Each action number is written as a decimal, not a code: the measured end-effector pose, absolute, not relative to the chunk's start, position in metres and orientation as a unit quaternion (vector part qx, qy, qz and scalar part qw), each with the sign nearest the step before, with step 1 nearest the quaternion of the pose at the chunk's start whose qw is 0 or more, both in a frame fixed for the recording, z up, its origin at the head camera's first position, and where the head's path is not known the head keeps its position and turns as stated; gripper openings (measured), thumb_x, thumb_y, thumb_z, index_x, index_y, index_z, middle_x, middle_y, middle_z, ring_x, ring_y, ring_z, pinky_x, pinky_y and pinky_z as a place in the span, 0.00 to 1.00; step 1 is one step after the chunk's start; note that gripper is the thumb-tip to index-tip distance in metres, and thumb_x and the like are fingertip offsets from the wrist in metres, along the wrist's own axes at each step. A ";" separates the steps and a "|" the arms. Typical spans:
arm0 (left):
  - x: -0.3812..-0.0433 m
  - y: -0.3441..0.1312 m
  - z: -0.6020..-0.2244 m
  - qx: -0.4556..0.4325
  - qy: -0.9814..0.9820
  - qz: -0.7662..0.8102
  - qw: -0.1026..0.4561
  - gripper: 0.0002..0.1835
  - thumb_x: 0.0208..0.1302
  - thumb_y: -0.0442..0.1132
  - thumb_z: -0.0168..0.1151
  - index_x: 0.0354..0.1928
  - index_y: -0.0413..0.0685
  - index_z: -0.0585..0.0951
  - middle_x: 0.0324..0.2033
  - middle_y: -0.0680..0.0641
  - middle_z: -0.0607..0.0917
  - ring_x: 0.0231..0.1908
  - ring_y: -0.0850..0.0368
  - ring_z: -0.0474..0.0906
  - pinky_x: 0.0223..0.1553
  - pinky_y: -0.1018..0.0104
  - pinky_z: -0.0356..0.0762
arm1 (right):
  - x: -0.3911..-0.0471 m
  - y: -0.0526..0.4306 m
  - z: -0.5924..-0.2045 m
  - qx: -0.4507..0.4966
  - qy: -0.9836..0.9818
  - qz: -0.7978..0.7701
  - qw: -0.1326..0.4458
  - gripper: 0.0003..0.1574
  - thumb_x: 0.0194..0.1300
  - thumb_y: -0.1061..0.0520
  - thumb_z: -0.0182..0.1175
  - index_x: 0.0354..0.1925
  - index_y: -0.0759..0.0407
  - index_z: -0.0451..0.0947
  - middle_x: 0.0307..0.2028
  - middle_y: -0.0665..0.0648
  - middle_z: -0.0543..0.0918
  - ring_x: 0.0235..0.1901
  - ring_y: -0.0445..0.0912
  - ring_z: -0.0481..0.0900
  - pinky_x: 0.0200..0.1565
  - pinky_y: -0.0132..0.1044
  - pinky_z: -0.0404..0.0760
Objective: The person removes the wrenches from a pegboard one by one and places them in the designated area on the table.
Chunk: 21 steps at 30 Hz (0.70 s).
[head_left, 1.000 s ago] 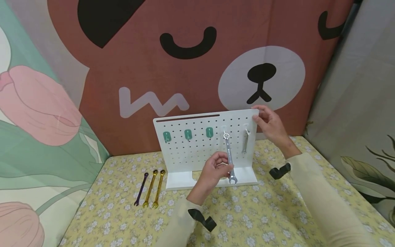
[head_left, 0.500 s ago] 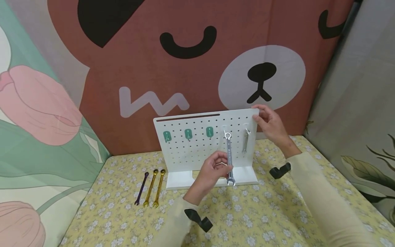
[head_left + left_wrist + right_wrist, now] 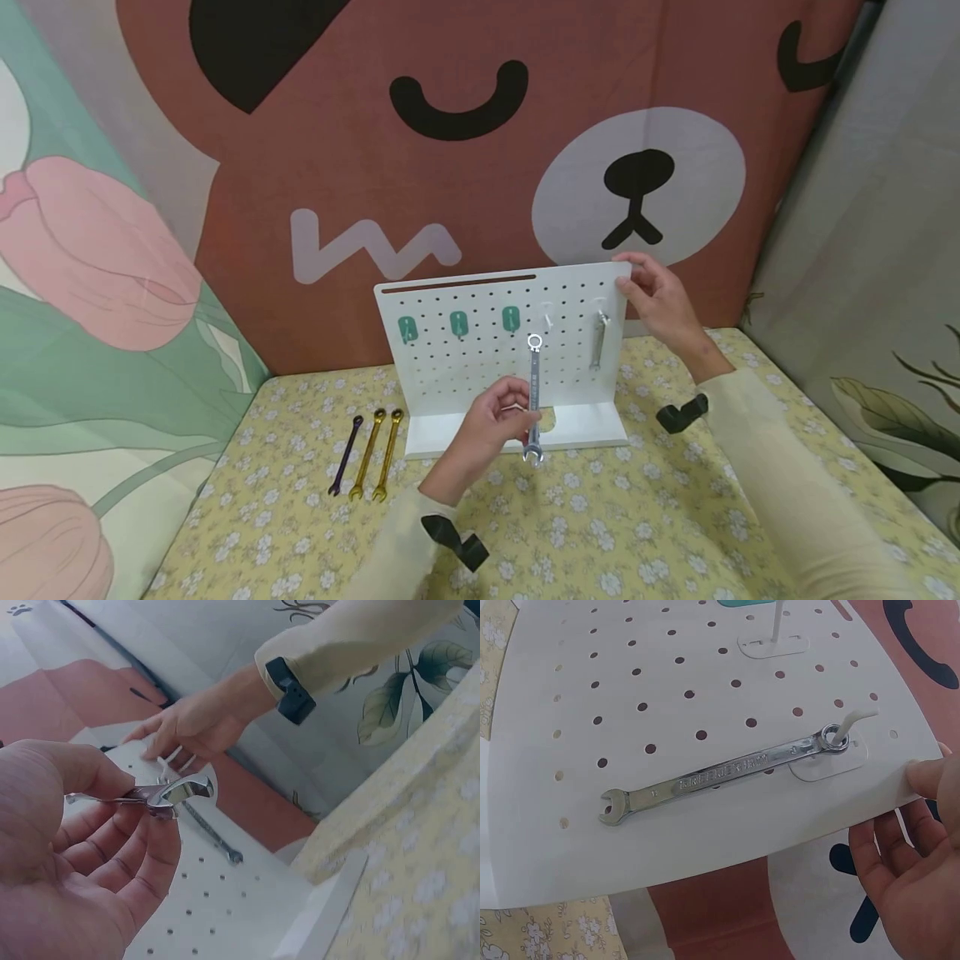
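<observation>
My left hand (image 3: 487,425) pinches a silver combination wrench (image 3: 534,383) between thumb and fingers, ring end up and open end down. It is held in front of a white pegboard (image 3: 450,375), left of and below a bare white hook (image 3: 548,316). In the left wrist view the open end of this wrench (image 3: 180,793) points away from the palm. My right hand (image 3: 663,304) grips the board's upper right corner, thumb in front and fingers behind. Close by, a second silver wrench (image 3: 720,776) hangs by its ring from another white hook (image 3: 847,724).
Three green hooks (image 3: 459,324) sit in a row on the board's left part, with nothing hung on them. On the flowered tablecloth (image 3: 285,533), left of the board, lie a purple wrench (image 3: 347,454) and two gold wrenches (image 3: 388,454). A bear-print cloth (image 3: 337,317) hangs behind.
My left hand has moved left and slightly down with the wrench, whose ring end has left its place at the white hook and now stands more upright. My right hand stays at the corner.
</observation>
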State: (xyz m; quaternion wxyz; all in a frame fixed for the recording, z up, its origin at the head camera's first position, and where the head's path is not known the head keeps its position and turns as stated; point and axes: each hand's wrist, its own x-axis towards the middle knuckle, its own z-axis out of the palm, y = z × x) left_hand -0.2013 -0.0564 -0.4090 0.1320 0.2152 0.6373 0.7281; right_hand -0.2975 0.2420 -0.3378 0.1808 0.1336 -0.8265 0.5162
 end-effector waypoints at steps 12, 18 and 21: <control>-0.194 -0.094 -0.421 0.189 0.665 0.713 0.115 0.13 0.70 0.26 0.60 0.54 0.35 0.73 0.37 0.51 0.79 0.31 0.59 0.79 0.32 0.65 0.81 | -0.297 0.244 -0.337 0.141 -0.826 0.514 0.181 0.26 0.81 0.50 0.52 0.72 0.50 0.68 0.56 0.63 0.81 0.52 0.51 0.79 0.62 0.54 0.75; -0.185 -0.115 -0.425 0.179 0.681 0.703 0.098 0.13 0.71 0.26 0.60 0.54 0.33 0.73 0.37 0.50 0.79 0.29 0.59 0.78 0.30 0.67 0.80 | -0.297 0.243 -0.338 0.145 -0.826 0.512 0.186 0.26 0.81 0.50 0.52 0.72 0.51 0.68 0.55 0.63 0.81 0.51 0.51 0.79 0.62 0.55 0.75; -0.183 -0.127 -0.426 0.167 0.693 0.695 0.090 0.13 0.71 0.27 0.61 0.54 0.32 0.73 0.37 0.47 0.80 0.29 0.59 0.78 0.30 0.67 0.80 | -0.297 0.243 -0.338 0.144 -0.826 0.511 0.188 0.26 0.81 0.50 0.52 0.72 0.52 0.68 0.55 0.64 0.81 0.51 0.51 0.79 0.62 0.56 0.75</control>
